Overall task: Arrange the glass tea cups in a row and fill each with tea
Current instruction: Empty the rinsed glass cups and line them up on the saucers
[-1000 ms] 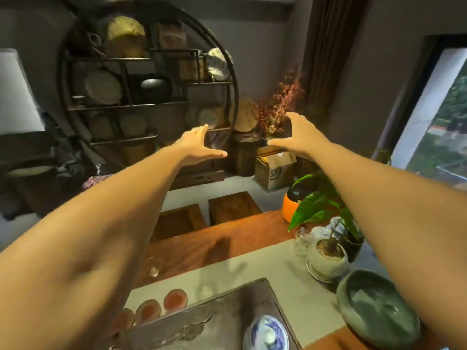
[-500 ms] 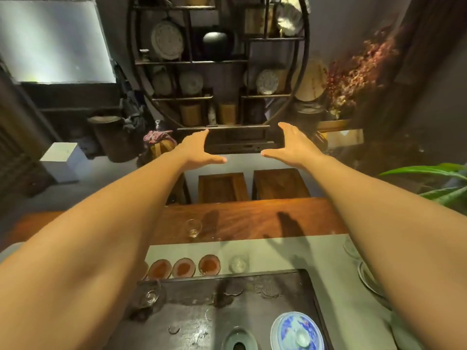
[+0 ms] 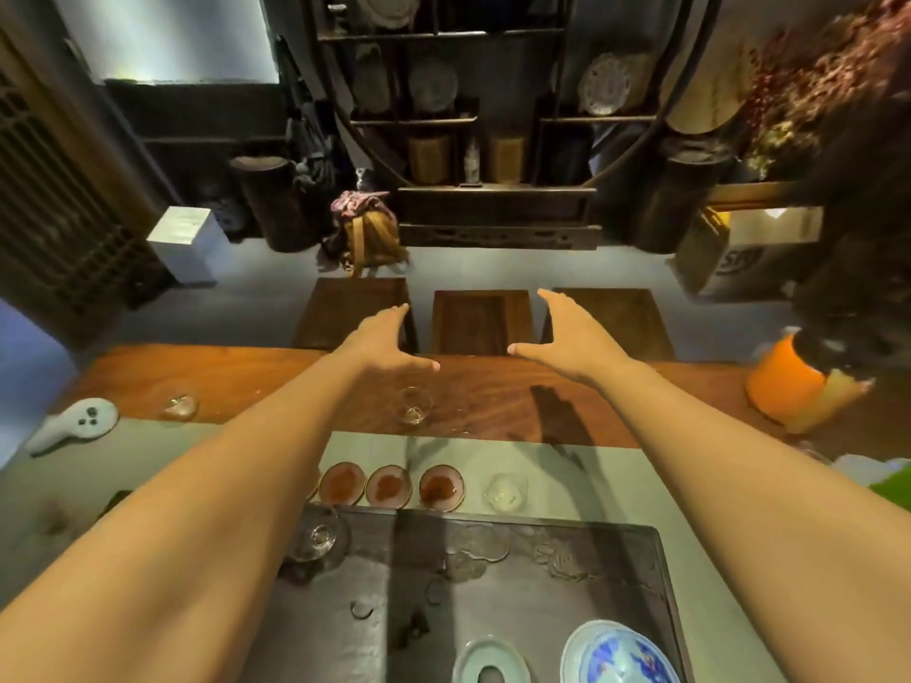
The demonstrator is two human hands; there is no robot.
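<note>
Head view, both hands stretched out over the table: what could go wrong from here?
The left hand hovers open right above a clear glass cup on the wooden table; lowering it blindly could tip the cup. Three filled cups sit in a row just under the left forearm, so pulling back low might spill tea. The right hand holds nothing.

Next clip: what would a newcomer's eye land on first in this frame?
Two bare forearms stretch across the view, the left hand and right hand open and empty above the wooden table's far edge. Below them, three tea-filled cups sit in a row beside an empty glass cup, just beyond the dark tea tray. Another glass cup stands alone on the wood.
</note>
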